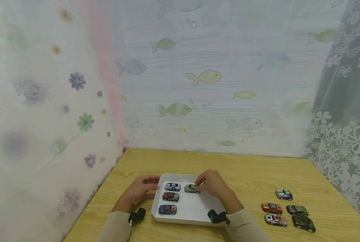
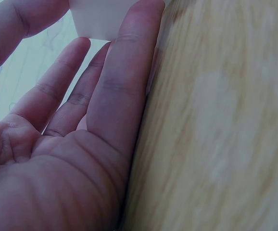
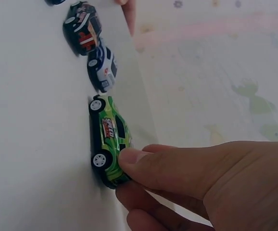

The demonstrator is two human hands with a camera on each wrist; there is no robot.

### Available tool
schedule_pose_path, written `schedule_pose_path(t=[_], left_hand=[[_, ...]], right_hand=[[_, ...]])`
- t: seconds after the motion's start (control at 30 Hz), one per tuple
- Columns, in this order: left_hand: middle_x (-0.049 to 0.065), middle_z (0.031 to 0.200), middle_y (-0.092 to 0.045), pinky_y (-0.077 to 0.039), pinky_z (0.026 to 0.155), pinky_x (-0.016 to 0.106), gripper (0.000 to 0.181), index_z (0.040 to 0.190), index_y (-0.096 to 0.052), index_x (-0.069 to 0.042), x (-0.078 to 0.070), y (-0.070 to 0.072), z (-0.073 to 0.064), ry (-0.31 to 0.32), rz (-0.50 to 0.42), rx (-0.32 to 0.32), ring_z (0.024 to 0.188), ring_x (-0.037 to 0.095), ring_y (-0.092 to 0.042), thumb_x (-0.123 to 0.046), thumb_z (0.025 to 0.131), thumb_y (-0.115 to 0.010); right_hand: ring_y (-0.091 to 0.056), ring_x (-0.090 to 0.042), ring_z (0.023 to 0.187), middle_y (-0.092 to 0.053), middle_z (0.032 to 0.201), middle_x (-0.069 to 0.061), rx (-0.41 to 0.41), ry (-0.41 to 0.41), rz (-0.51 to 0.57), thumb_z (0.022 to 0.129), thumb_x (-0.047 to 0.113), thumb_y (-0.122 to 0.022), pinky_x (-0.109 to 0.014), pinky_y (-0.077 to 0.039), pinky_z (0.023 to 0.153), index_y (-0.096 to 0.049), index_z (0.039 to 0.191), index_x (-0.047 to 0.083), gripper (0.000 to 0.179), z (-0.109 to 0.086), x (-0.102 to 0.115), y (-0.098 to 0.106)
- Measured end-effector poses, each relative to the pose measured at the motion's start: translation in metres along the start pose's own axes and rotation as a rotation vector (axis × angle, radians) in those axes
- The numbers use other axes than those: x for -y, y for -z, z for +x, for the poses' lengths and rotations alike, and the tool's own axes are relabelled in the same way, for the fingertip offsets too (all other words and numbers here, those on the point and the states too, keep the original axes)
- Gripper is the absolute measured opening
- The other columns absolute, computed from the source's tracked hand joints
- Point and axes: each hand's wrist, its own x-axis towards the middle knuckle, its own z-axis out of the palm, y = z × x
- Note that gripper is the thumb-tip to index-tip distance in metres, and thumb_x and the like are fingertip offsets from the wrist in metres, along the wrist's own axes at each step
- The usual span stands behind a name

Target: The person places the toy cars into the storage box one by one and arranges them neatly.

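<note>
A shallow white tray [image 1: 195, 215] lies on the table. My left hand [image 1: 140, 190] rests on the wood at the tray's left side, its nearly straight fingers touching the wall; in the left wrist view the fingers [image 2: 115, 82] reach up to the white tray wall [image 2: 96, 19]. With thumb and fingertips, my right hand [image 1: 214, 183] pinches the rear of a green toy car [image 3: 111, 139] inside the tray, close to its far wall. Left of it stand a white-and-blue toy car [image 1: 172, 187], a red-and-black one [image 1: 170, 196] and a blue-and-black one [image 1: 167, 209] in a column.
Right of the tray, several more toy cars sit on the wooden table [image 1: 243, 168]: a white-green-blue one [image 1: 284, 194], a red-and-yellow one [image 1: 272, 208], a white-and-red one [image 1: 276, 220], a dark green one [image 1: 297, 210] and a black one [image 1: 304, 222]. Patterned curtains [image 1: 216, 101] hang behind.
</note>
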Motion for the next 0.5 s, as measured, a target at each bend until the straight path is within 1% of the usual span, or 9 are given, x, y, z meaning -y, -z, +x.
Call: schedule_pose_path(t=[0.2, 0.5], left_hand=[[0.018, 0.143, -0.061, -0.062, 0.092, 0.045, 0.053, 0.144, -0.057, -0.003, 0.0005, 0.0001, 0.0004, 0.000, 0.002, -0.005, 0.116, 0.026, -0.067, -0.013, 0.095, -0.075], [0.018, 0.144, -0.060, -0.062, 0.092, 0.045, 0.055, 0.144, -0.057, -0.003, 0.0014, 0.0000, 0.0007, 0.002, -0.001, 0.003, 0.117, 0.026, -0.067, -0.014, 0.094, -0.076]], right_hand=[[-0.065, -0.011, 0.084, -0.076, 0.085, 0.007, -0.013, -0.002, -0.017, 0.081, 0.006, -0.086, -0.033, -0.056, 0.071, -0.082, 0.089, 0.015, 0.013, 0.0013, -0.0020, -0.0015], [-0.066, -0.011, 0.085, -0.077, 0.088, 0.006, -0.003, -0.009, 0.007, 0.082, 0.005, -0.085, -0.033, -0.057, 0.071, -0.083, 0.090, 0.016, 0.014, 0.0017, -0.0026, -0.0043]])
